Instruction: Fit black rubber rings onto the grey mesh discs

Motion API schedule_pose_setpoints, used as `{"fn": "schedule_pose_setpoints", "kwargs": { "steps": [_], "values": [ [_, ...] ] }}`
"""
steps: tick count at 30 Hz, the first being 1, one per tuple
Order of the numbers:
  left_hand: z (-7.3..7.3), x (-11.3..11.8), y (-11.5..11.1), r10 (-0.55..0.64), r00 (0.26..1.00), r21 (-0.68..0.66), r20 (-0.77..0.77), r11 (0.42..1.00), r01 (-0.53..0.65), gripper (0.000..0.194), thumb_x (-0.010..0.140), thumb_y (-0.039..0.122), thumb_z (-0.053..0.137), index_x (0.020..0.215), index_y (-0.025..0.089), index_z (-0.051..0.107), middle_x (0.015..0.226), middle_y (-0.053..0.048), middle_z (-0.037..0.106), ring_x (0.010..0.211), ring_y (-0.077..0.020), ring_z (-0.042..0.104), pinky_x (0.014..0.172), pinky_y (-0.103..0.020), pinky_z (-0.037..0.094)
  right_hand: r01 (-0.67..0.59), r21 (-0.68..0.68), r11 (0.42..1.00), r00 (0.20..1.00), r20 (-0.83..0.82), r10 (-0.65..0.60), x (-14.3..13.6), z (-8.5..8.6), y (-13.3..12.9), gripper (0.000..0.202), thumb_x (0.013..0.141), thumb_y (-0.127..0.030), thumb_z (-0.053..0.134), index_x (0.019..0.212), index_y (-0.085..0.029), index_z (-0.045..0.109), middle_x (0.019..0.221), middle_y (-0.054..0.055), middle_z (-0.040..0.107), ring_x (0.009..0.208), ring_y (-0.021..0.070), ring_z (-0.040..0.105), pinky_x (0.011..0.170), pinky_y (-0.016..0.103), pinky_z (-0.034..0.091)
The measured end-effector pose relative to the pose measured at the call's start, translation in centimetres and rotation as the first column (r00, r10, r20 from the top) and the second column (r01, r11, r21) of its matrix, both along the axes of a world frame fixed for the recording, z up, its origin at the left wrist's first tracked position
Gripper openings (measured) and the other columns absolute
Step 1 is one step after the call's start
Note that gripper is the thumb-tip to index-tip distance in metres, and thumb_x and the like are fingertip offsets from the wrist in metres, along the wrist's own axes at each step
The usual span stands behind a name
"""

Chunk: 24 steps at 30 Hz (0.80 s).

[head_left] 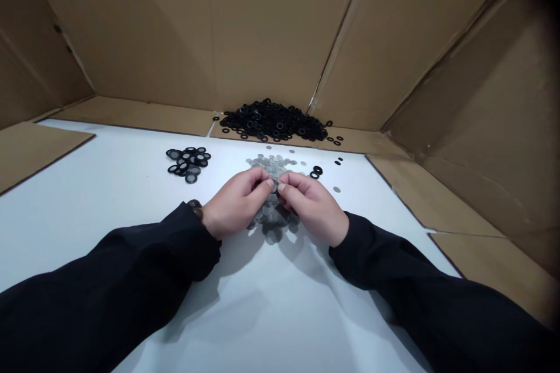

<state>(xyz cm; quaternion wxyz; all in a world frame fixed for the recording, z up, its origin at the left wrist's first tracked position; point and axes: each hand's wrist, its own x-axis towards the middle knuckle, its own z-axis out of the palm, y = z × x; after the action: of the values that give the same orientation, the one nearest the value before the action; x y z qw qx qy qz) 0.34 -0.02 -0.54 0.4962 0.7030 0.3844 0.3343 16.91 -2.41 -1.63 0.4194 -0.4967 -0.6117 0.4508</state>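
Note:
My left hand (240,200) and my right hand (313,205) meet at the middle of the white surface. Between the fingertips of both is a small black ring (275,187) with a grey disc at its centre; the fingers partly cover it. Each hand is closed in a pinch. Below and around them spreads a heap of thin grey discs (272,235), partly hidden by the hands. To the left lies a cluster of black rings with grey centres (191,178). Just right of my right hand are a few loose black rings (314,175).
A big pile of black rings (275,119) rests on cardboard by the back wall (271,29). Cardboard sides enclose the white table (245,326). A single grey disc (336,189) and two small dark pieces (338,162) lie at the right.

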Motion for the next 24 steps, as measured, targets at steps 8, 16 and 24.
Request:
{"fn": "schedule_pose_setpoints", "kwargs": {
  "steps": [8,16,24],
  "values": [
    [-0.02,-0.12,0.17,-0.045,0.999,-0.169,0.010,0.985,0.046,0.018,0.086,0.031,0.051,0.076,0.016,0.052,0.064,0.002,0.048,0.052,-0.0075,0.040,0.048,-0.020,0.032,0.012,-0.006,1.000,1.000,0.003,-0.012,0.17,-0.35,-0.01,0.020,0.085,-0.035,0.052,0.075,-0.018,0.053,0.058,-0.005,0.044,0.053,0.0093,0.037,0.050,0.023,0.030],
    [-0.21,-0.09,0.31,-0.034,0.999,-0.176,0.037,0.984,0.040,0.016,0.082,0.029,0.054,0.071,0.017,0.052,0.060,0.002,0.047,0.050,-0.0080,0.038,0.046,-0.022,0.029,-0.012,-0.016,1.000,1.000,-0.022,0.012,0.13,-0.26,-0.09,0.018,0.085,-0.034,0.053,0.076,-0.018,0.055,0.059,-0.004,0.047,0.053,0.0099,0.039,0.050,0.024,0.032],
    [-0.06,0.09,0.06,0.026,0.993,-0.185,0.113,0.983,-0.005,0.009,0.083,0.026,0.056,0.080,0.017,0.053,0.061,0.003,0.049,0.052,-0.0074,0.041,0.047,-0.020,0.031,-0.009,0.053,0.999,1.000,0.022,0.007,0.12,-0.27,-0.14,0.017,0.087,-0.032,0.051,0.077,-0.019,0.053,0.060,-0.004,0.044,0.054,0.0101,0.038,0.051,0.024,0.031]
  ]
}}
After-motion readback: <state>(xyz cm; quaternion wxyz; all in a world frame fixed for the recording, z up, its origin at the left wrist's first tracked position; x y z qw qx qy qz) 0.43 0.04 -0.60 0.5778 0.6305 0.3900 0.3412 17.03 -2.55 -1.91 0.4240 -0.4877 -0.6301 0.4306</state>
